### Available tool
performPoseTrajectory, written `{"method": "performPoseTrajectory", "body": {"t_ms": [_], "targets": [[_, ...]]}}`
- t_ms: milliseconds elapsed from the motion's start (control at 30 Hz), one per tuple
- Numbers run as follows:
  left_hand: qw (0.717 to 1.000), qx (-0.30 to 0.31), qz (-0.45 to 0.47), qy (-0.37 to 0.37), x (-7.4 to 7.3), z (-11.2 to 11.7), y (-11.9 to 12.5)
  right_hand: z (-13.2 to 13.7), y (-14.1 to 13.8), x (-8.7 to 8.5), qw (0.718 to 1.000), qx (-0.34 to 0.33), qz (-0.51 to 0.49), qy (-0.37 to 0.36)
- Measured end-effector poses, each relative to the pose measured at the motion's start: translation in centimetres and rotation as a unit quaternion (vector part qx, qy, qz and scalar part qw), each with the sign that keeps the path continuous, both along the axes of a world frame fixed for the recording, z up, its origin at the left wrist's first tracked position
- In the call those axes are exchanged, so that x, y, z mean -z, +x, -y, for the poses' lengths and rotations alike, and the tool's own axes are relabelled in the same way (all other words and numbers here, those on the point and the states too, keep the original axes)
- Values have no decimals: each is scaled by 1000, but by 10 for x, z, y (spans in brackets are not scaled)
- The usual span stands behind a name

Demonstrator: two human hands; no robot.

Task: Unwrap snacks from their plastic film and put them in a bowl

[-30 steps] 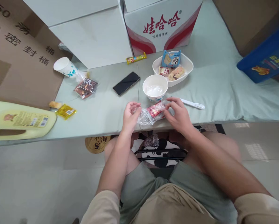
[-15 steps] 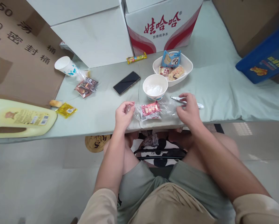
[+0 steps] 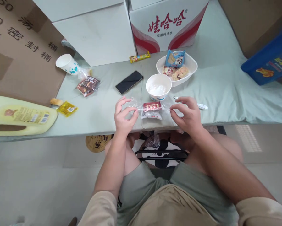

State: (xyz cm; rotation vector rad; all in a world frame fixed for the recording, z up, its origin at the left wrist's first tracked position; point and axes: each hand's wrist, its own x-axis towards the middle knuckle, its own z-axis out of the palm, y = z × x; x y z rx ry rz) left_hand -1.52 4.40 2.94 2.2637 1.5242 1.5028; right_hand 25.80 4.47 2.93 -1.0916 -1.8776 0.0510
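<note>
Between my hands, near the table's front edge, lie a red snack packet (image 3: 152, 106) and a white packet (image 3: 151, 115) with clear plastic film (image 3: 136, 103) around them. My left hand (image 3: 124, 115) pinches the film at its left end, thumb and forefinger together. At the opposite end my right hand (image 3: 188, 113) pinches the film in the same way. Partly hidden behind my right hand is a slim white-handled tool (image 3: 202, 106); its kind is not clear. Just beyond the packets stands a white paper bowl (image 3: 158, 86) with something clear and crinkled inside.
Behind the bowl, a white tray (image 3: 192, 67) holds several wrapped snacks. A phone (image 3: 129, 82), a yellow snack stick (image 3: 140, 57), cocoa snack packets (image 3: 88, 85), a tipped paper cup (image 3: 67, 64) and a yellow jug (image 3: 23, 116) lie leftward. Boxes (image 3: 169, 28) line the back.
My right hand has moved slightly left and now pinches the film's end. Both hands' fingers are more raised, and the film is drawn between them. The view has shifted slightly.
</note>
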Motion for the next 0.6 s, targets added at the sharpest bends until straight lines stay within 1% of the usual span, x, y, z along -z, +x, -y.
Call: {"method": "performPoseTrajectory", "body": {"t_ms": [33,67,100,133,167,200,233,267,300,333,367,400,433,467,500,533,567,600], "targets": [[1000,11,-3,29,-3,3,1,3,0,-3,1000,-3,-9,21],[998,27,-5,51,-7,7,2,6,0,-6,999,-18,-14,27],[997,44,-4,65,-9,11,2,10,0,-8,999,-48,-14,17],[996,61,1,67,-12,16,1,13,0,-10,996,-88,-9,-11],[996,77,9,53,-13,22,0,15,1,-11,990,-133,3,-54],[995,96,19,15,-14,27,-2,17,2,-12,978,-176,25,-110],[992,117,31,-47,-15,31,-4,18,3,-13,962,-207,56,-171],[982,134,42,-127,-15,35,-7,19,3,-13,944,-217,94,-230],[967,135,50,-209,-14,37,-9,19,3,-14,927,-203,137,-283],[953,113,55,-275,-13,37,-12,19,2,-14,914,-165,178,-326],[946,67,60,-313,-12,35,-14,19,1,-15,903,-111,212,-357],[946,5,62,-317,-10,32,-16,18,-1,-15,895,-51,233,-377],[951,-61,61,-296,-7,28,-17,17,-2,-14,891,2,239,-386],[955,-118,58,-265,-4,23,-18,16,-4,-13,893,43,232,-382],[956,-154,55,-242,0,18,-19,15,-6,-12,903,67,218,-363],[955,-168,52,-241,4,13,-20,14,-9,-11,919,74,200,-330],[950,-164,51,-259,7,9,-20,14,-11,-9,938,68,183,-287],[944,-145,56,-290,10,6,-18,13,-14,-7,955,51,168,-239]]}}
